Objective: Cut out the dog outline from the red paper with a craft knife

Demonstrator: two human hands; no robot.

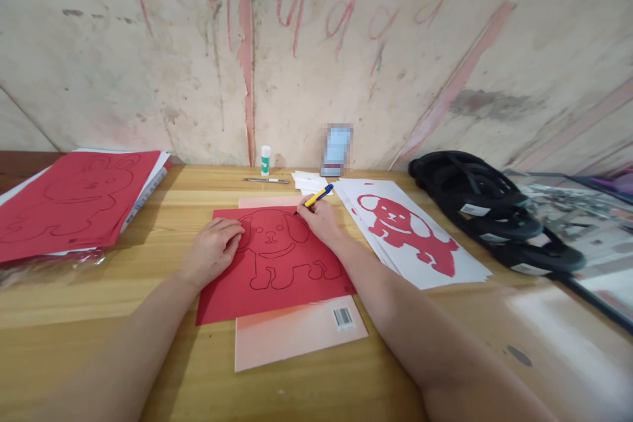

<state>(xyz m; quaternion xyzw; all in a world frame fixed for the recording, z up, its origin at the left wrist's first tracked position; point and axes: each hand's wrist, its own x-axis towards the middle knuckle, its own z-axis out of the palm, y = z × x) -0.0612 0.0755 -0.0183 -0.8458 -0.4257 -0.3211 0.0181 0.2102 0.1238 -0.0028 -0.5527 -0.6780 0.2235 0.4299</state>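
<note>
A sheet of red paper (pixel 297 254) with a dog outlined in dark lines lies on the table in front of me. My left hand (pixel 212 252) rests on the sheet's left side, its fingers loosely bent and lying on the paper beside the dog's ear. Near the top edge my right hand (pixel 319 219) is closed around a yellow and blue pen (pixel 316 197), whose dark tip is at the outline by the other ear. Under the sheet is a pale pink booklet (pixel 291 336) with a barcode, mostly covered.
Red paper with a rabbit outline (pixel 89 194) tops a stack at left. A red dog cut-out (pixel 420 231) lies on white sheets at right, near black hangers (pixel 475 204). Along the wall are a glue stick (pixel 266 161), silver pen-like tool (pixel 267 180), paper scraps (pixel 307 181) and phone (pixel 337 150).
</note>
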